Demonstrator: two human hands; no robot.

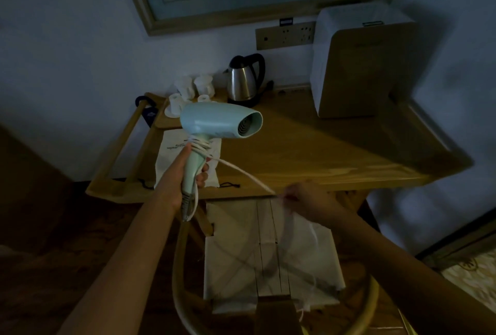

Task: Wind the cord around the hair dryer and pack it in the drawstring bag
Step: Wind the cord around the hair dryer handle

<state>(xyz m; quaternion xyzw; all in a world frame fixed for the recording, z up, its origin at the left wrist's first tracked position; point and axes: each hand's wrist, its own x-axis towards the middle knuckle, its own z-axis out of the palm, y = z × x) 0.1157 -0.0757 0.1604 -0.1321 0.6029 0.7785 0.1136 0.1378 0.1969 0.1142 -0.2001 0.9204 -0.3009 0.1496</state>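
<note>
A pale green hair dryer point(218, 120) is held upright above the wooden table's left part, nozzle facing right. My left hand point(185, 171) grips its handle. Several turns of white cord point(200, 145) circle the top of the handle. From there the cord point(247, 173) runs down and right to my right hand point(306, 196), which pinches it near the table's front edge. The white drawstring bag point(214, 171) lies flat on the table behind the dryer, mostly hidden by it, its dark string ends showing at the bottom.
A steel kettle point(243, 80) and upturned white cups point(193, 88) stand at the back of the table point(322, 147). A white and wood appliance point(357, 66) sits back right. A chair with a white cushion point(268, 254) stands below the table's front edge.
</note>
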